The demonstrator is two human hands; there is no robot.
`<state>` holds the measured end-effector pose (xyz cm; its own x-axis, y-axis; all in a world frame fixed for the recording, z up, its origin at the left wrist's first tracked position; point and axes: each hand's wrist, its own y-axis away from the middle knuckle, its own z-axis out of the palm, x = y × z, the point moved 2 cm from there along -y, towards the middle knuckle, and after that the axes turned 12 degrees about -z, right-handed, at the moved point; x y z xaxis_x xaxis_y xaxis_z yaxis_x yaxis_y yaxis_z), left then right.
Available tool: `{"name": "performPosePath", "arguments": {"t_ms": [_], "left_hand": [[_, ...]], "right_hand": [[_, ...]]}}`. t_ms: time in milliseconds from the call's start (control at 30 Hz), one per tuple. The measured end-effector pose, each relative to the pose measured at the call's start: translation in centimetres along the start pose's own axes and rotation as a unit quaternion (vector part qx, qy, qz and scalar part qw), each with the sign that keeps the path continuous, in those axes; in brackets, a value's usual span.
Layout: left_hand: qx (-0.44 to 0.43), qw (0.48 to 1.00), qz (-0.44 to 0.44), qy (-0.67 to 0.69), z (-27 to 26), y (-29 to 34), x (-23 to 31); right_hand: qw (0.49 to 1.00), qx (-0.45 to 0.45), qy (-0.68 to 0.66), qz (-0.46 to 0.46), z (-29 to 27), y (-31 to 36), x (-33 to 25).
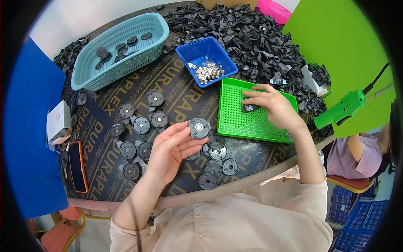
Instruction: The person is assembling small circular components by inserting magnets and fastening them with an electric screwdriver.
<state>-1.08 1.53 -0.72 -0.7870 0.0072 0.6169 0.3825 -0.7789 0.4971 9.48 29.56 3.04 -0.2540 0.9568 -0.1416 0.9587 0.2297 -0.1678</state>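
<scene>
My left hand [175, 145] pinches a round dark grey plastic disc part [199, 128] between thumb and fingers, its shiny metal centre facing up. Over the green perforated tray [233, 119] reaches my right hand [273, 105], palm down with the fingers stretched out. Just under those fingertips lies a small black piece [249, 108]; whether they touch it I cannot tell. Left of my left hand sit several similar round parts [141, 125] with metal centres. More round parts [208, 181], some with open centres, lie below it near the table edge.
A blue bin [183, 54] holds small metal pieces. Behind it spreads a big heap of black plastic parts [252, 42]. A light-blue basket [119, 69] with several discs stands far left, an orange-cased phone [78, 167] near left. A green electric screwdriver [342, 110] is at right; a person [352, 155] sits beyond.
</scene>
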Motion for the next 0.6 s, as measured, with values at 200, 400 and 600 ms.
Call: {"name": "performPosePath", "arguments": {"t_ms": [200, 400, 600], "left_hand": [[0.002, 1.000, 0.002, 0.013, -0.2, -0.2, 0.2], [0.005, 1.000, -0.003, 0.010, 0.1, 0.1, 0.2], [0.015, 1.000, -0.006, 0.000, 0.3, 0.0, -0.1]], "right_hand": [[0.993, -0.065, 0.021, 0.093, -0.2, -0.3, 0.0], [0.989, 0.116, -0.055, 0.071, 0.9, 0.5, 0.2], [0.979, 0.107, -0.111, 0.132, 1.2, 0.8, -0.3]]}}
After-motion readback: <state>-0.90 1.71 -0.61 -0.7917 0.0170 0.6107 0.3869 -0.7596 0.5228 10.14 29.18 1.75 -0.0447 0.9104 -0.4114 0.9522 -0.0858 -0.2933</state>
